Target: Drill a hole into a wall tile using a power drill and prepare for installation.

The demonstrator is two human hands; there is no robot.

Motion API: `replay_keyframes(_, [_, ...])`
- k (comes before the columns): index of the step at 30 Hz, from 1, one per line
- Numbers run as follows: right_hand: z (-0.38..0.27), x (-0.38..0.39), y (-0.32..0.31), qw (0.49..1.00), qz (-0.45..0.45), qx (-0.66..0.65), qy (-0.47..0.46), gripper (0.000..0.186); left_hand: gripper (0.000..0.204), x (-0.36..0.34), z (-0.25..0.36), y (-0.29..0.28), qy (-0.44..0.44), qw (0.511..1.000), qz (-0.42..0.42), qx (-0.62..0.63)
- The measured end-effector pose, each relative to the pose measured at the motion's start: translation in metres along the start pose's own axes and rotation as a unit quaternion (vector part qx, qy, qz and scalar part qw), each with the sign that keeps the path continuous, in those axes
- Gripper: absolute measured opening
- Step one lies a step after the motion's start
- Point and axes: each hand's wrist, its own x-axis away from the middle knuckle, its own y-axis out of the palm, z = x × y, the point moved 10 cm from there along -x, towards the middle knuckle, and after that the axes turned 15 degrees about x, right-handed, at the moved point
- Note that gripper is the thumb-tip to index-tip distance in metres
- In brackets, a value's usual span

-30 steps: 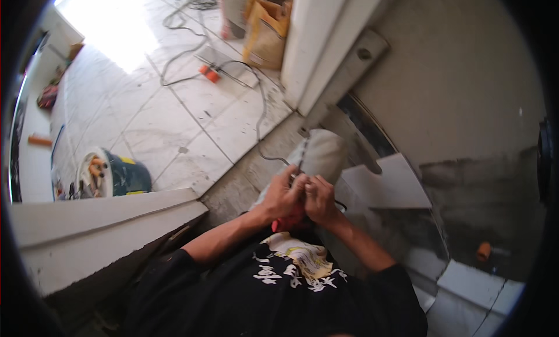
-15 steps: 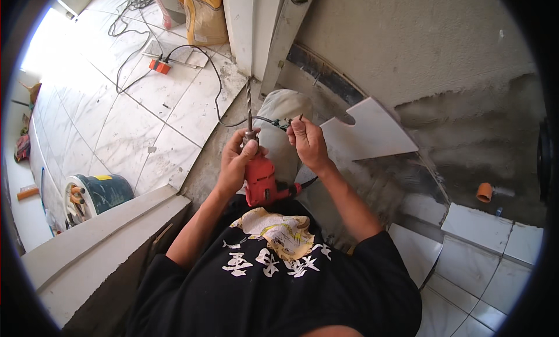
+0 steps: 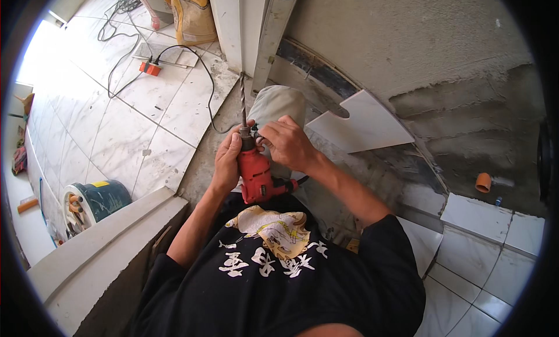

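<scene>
A red power drill [image 3: 255, 177] points away from me, its rear end near my shirt. My left hand [image 3: 227, 159] is wrapped around its metal chuck [image 3: 247, 140], thumb lying along the near side. A long spiral drill bit [image 3: 243, 101] sticks out of the chuck toward the far wall corner. At the chuck's right side my right hand [image 3: 289, 144] pinches a small dark chuck key [image 3: 258, 137], mostly hidden by the fingers. Whether the key's teeth sit in the chuck cannot be seen.
A black cord runs to an orange socket block [image 3: 150, 68] on the marble-look tiles. A notched tile [image 3: 364, 124] leans at the right wall, near an orange pipe stub [image 3: 483, 183]. A dark green bucket [image 3: 108, 198] lies at left; a yellow sack [image 3: 191, 17] stands far off.
My right hand has moved left and slightly down, bringing the chuck key from the open air beside the drill to the chuck. My left hand still holds the drill.
</scene>
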Motion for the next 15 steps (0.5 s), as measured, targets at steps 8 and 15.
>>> replay_keyframes(8, [-0.009,-0.015,-0.003,0.990,-0.018,0.126,-0.062,0.007,0.047,-0.004,0.006,0.007,0.000,0.997,0.000,-0.076])
replay_keyframes(15, [-0.018,-0.015,0.013,0.986,-0.037,0.152,-0.063,0.009,0.074,-0.001,0.015,-0.001,0.105,0.960,0.043,-0.255])
